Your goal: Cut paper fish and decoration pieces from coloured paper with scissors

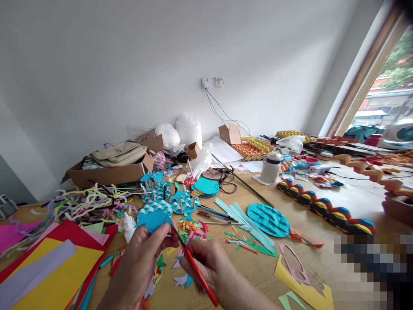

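My left hand [137, 258] is closed on a blue paper cut-out [152, 220] and holds it up over the wooden table [309, 258]. My right hand [209, 258] grips red-handled scissors [193, 265], whose dark blades reach up to the cut-out's right edge. Small coloured paper scraps [193, 228] lie just behind both hands. Round blue scalloped paper discs [269, 219] rest further back, beside pale blue paper strips [238, 219].
Stacked coloured paper sheets [54, 267] lie at the left, with a tangle of pipe cleaners [87, 204] behind. A cardboard box [109, 172] holds a beige bag. A white jar [271, 167] and a striped paper chain [325, 209] are at the right. Another person's hand [398, 209] shows at the right edge.
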Tool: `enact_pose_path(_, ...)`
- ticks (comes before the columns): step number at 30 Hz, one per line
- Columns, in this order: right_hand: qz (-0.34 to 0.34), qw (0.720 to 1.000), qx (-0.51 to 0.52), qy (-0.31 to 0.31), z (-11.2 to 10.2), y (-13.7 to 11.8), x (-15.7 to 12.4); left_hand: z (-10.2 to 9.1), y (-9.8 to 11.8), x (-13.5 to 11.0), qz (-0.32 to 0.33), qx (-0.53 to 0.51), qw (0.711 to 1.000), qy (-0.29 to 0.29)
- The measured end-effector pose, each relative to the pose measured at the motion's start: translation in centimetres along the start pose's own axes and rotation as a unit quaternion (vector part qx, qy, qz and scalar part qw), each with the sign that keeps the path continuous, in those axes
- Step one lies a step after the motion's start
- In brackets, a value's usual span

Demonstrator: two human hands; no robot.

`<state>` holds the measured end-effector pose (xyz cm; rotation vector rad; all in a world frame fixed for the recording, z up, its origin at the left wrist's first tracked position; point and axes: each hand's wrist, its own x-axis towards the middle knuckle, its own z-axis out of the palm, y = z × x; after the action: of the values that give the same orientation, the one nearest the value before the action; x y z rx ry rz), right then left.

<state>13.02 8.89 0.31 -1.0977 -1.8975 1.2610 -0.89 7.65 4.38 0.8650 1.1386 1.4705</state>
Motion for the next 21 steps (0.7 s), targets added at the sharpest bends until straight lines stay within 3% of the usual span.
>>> enact_pose_path(11,0.012,1.0,-0.024,-0.003,-0.16,-0.7,0.14,-0.17,-0.36,0.09,0.005,-0.01,1.0,-0.023)
enact_pose_path(21,-0.041,0.998,-0.041,0.003,-0.14,-0.15,-0.08,-0.08,-0.41,0.2,0.015,-0.017,0.999,-0.038)
